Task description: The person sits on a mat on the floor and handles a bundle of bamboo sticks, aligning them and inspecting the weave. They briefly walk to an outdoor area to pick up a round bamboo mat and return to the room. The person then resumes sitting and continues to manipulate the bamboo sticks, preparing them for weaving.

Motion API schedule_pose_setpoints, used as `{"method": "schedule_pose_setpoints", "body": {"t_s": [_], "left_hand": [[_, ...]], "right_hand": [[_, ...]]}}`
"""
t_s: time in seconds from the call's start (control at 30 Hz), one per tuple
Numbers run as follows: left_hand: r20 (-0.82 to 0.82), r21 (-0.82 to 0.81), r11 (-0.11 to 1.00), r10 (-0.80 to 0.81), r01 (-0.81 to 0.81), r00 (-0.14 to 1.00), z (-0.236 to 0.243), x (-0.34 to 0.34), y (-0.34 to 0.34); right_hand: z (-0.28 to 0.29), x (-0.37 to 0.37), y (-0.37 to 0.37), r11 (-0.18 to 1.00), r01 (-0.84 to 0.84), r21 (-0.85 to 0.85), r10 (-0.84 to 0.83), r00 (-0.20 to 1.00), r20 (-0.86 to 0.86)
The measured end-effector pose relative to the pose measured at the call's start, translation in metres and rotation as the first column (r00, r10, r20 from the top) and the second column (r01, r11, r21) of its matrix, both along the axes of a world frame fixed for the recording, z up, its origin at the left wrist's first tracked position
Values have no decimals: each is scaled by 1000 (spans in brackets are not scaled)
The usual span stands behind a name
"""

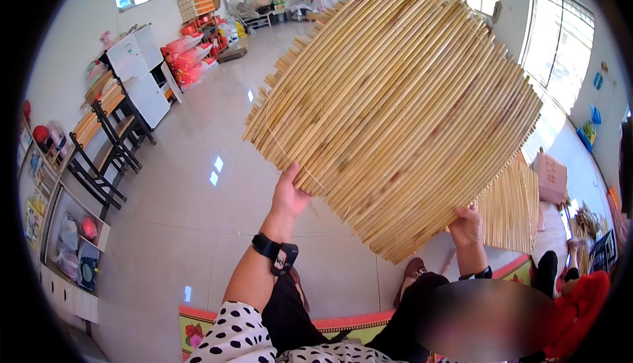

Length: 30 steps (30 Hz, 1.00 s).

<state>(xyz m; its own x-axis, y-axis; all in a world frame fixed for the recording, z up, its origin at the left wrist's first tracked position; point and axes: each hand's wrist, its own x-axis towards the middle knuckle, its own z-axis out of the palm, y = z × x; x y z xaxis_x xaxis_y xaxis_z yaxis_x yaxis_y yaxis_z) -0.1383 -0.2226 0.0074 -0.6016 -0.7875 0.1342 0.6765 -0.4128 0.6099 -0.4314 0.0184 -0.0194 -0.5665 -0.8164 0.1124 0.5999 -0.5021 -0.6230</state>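
Observation:
A large mat of straw-coloured reed stalks, laid side by side and bound with thin thread, is held up in front of me at a slant. My left hand is closed on its lower left edge, thumb on the near face and fingers hidden behind. At the lower right edge my right hand pinches the mat, its other fingers partly hidden. A loose thread crosses the mat near my left hand. Behind the mat on the right, a second reed mat shows in part.
A pink box stands by the second mat. Loose stalks lie farther right, near a person in a red garment. A flowered mat is under my feet. Black chairs and a white cabinet stand left on the tiled floor.

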Motion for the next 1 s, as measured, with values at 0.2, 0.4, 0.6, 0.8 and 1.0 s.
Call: {"method": "schedule_pose_setpoints", "body": {"t_s": [0.2, 0.4, 0.6, 0.8, 1.0], "left_hand": [[-136, -96, 995, 22, -35, 990, 21, 19, 10], [-140, -91, 989, 103, -116, 985, 23, 25, 19], [-81, -125, 955, 261, -270, 962, 24, 27, 21], [-93, -177, 924, 327, -339, 940, 28, 42, 19], [-42, -181, 902, 390, -391, 920, 27, 49, 15]], "right_hand": [[44, 7, -8, 996, -85, 40, 86, 996, -13], [34, 3, -30, 948, -113, 297, 78, 989, 127], [23, 11, -47, 893, -82, 442, 77, 997, 29], [7, 8, -60, 854, -48, 518, 77, 997, -33], [26, 30, -72, 946, -36, 322, 35, 999, 7]]}}
